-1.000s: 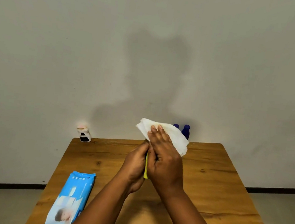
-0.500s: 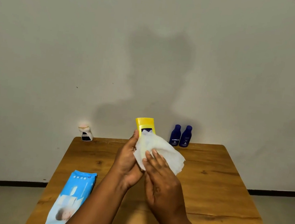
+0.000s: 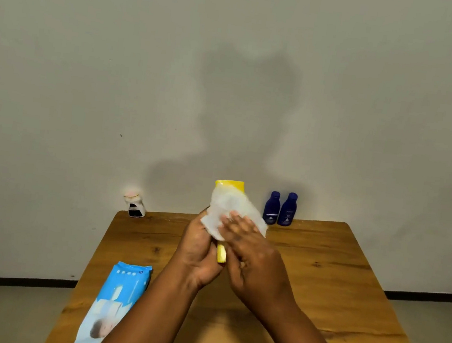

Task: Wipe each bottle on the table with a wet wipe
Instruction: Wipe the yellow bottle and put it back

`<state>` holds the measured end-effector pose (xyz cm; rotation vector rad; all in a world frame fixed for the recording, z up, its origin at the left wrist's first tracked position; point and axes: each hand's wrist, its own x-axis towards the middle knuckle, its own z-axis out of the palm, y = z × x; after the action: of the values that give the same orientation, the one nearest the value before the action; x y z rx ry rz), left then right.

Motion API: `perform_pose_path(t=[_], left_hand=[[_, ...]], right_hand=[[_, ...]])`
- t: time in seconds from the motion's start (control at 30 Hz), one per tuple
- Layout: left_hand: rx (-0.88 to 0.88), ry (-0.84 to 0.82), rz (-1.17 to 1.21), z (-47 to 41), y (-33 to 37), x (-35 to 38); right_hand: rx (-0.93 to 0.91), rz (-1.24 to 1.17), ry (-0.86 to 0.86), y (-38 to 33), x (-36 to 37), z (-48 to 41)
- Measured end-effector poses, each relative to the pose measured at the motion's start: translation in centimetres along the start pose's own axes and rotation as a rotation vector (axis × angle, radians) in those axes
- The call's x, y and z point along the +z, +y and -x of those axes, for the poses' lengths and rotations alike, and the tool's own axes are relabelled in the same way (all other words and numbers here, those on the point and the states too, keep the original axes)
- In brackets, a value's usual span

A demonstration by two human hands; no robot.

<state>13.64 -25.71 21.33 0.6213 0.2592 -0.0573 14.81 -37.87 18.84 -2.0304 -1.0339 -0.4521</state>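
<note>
Wooden counter (image 3: 347, 286), warm brown with dark knots and grain lines, set against a plain pale wall (image 3: 89, 69).

Far left rear corner: small white jar (image 3: 134, 205) with a pinkish top and a black label; the label is too small to read.

Front left: flat pack of wet wipes (image 3: 113, 304), light blue, lying lengthwise near the counter's left edge. A row of small white marks runs across its top end and a pale picture shows lower down; no word can be made out.

Centre, raised above the counter: yellow bottle (image 3: 230, 186), plastic, bright yellow, held roughly upright. Only its broad flat top end and a short strip near its lower end show; the middle is covered. No label is visible on the exposed parts.

Left hand (image 3: 199, 252): closed around the lower body of the yellow bottle from the left.

Wet wipe (image 3: 225, 209): white, thin, crumpled, slightly blurred, draped over the bottle's upper front.

Right hand (image 3: 254, 256): fingers flat, pressing the wet wipe against the bottle; the two hands sit close together.

Rear right of centre: two dark blue bottles (image 3: 279, 208), small, standing upright and touching side by side by the wall, each with a small white mark on its front, unreadable.
</note>
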Motion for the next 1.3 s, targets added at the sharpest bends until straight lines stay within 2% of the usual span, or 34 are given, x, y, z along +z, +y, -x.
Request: perform_pose_path(t=[0.17, 0.33, 0.4, 0.5, 0.6, 0.73, 0.93, 1.07, 1.2, 1.3], left_hand=[[0.005, -0.022, 0.002, 0.2, -0.5, 1.1], [0.088, 0.061, -0.042, 0.2, 0.3, 1.0], [0.100, 0.138, -0.097, 0.3, 0.6, 0.7], [0.154, 0.231, -0.174, 0.5, 0.5, 0.1], [0.239, 0.212, -0.314, 0.5, 0.0, 0.7], [0.273, 0.157, -0.364, 1.0, -0.2, 2.2], [0.325, 0.294, -0.274, 0.9, 1.3, 2.0], [0.368, 0.351, -0.403, 0.6, 1.1, 1.0], [0.363, 0.239, -0.552, 0.7, -0.1, 1.3], [0.328, 0.208, -0.601, 0.7, -1.0, 1.5]], right_hand=[[0.168, -0.030, 0.100, 0.4, -1.1, -3.5], [0.075, -0.048, -0.030, -1.5, -0.6, -3.7], [0.095, -0.200, 0.046, -2.5, 0.0, -1.9], [0.240, -0.522, 0.164, -4.1, 0.3, 0.0], [0.377, -0.675, 0.199, -4.3, 0.0, -1.3], [0.469, -0.652, 0.212, -2.8, -0.9, -4.7], [0.372, -0.478, 0.130, -5.2, -0.7, -1.1], [0.394, -0.383, 0.135, -6.4, 0.2, 1.2], [0.463, -0.362, 0.117, -4.8, -0.9, -2.8], [0.558, -0.465, 0.064, -3.8, -2.2, -5.7]])
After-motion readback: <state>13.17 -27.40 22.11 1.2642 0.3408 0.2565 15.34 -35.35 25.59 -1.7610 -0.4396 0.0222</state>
